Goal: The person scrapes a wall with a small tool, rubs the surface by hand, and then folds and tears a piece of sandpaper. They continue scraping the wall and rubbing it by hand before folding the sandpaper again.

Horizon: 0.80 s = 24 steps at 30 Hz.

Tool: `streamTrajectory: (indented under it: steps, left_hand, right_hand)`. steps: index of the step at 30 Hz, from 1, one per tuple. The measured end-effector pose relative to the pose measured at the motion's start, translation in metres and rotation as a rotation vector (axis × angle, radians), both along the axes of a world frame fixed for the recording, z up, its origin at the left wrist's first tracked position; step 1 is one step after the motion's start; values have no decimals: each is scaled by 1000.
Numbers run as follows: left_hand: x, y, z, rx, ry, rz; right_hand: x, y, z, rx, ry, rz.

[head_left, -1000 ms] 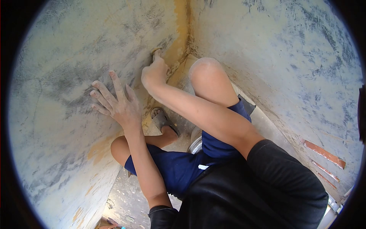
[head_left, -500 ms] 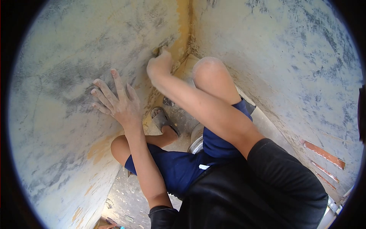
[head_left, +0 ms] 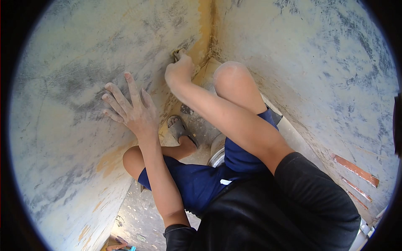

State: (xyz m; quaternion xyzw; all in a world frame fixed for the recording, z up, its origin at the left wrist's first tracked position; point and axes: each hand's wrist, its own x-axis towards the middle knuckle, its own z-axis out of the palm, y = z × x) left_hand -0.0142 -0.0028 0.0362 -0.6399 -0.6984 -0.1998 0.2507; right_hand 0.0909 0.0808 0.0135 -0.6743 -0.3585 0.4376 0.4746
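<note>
My left hand (head_left: 136,111) lies spread against the left wall (head_left: 58,138), dusty with pale powder, fingers apart and nothing held. Higher up and nearer the corner, my right hand (head_left: 180,71) is closed around a small, dark, thin piece that looks like sandpaper (head_left: 175,55). That piece is pressed to the wall beside a yellowish strip; most of it is hidden by the fingers. Grey smudges and pale patches cover the wall around both hands.
A second mottled wall (head_left: 318,75) meets the first at the corner (head_left: 212,29). My bent knee (head_left: 232,77) is close to that corner. Below are a sandalled foot (head_left: 180,127), a round metal-rimmed container (head_left: 217,158) between my legs, and reddish bare strips (head_left: 356,169) at right.
My right hand, with the thin piece, has shifted slightly toward the corner along the wall. My left hand stays spread on the wall; the view has moved slightly.
</note>
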Motion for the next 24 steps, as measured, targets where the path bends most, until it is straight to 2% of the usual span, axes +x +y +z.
streamTrajectory:
  steps: [1, 3, 5, 6, 8, 11, 12, 13, 15, 19, 21, 22, 24]
  left_hand:
    - [-1, 2, 1, -4, -2, 0]
    - [0, 2, 1, 0, -8, -3]
    - [0, 1, 1, -4, -13, -8]
    - [0, 1, 1, -5, -9, -7]
    - [1, 1, 3, 6, -3, -11]
    - [0, 1, 1, 10, -7, -16]
    - [1, 3, 0, 16, -3, -10]
    - [1, 3, 0, 19, 2, -6]
    - [1, 1, -1, 13, 0, -10]
    - [1, 2, 1, 6, -8, -8]
    - [2, 4, 0, 15, -9, -10]
    - [2, 3, 1, 23, -7, -12]
    - [1, 1, 1, 18, 2, -13]
  right_hand:
    - [-6, 3, 0, 22, -68, -85]
    - [-9, -5, -7, -45, -93, -8]
    - [-3, -11, -15, 103, -238, 63]
    - [1, -8, -11, 97, -237, 64]
    - [10, 12, 6, -98, 52, -40]
    - [-7, -9, -3, 14, -62, 55]
    - [5, -17, 13, -41, -34, 159]
    - [6, -11, 9, -45, -35, 158]
    - [11, 8, 1, -43, 47, -16]
    - [-5, -10, 5, -39, -33, 22]
    - [8, -16, 8, 0, -20, 157]
    - [10, -6, 2, -9, 127, 78]
    - [-1, -2, 5, -29, 51, 32]
